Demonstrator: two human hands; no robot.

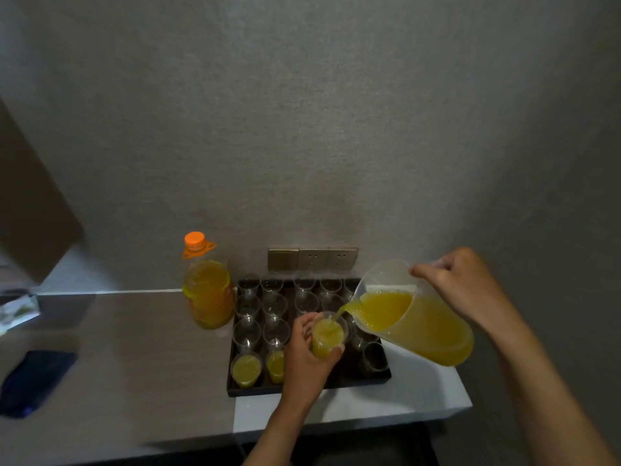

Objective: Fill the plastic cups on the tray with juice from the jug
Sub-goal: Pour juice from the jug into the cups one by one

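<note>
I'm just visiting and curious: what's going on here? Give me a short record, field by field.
activity: pouring juice into a cup
right hand: grips the tilted jug
left hand: holds the cup being filled above the tray
filled cups on tray: two, front left
other cups: clear, look empty
beside tray: capped juice bottle

dim, soft and grainy indoor view, edges bowed by the wide lens, corners darkened.
</note>
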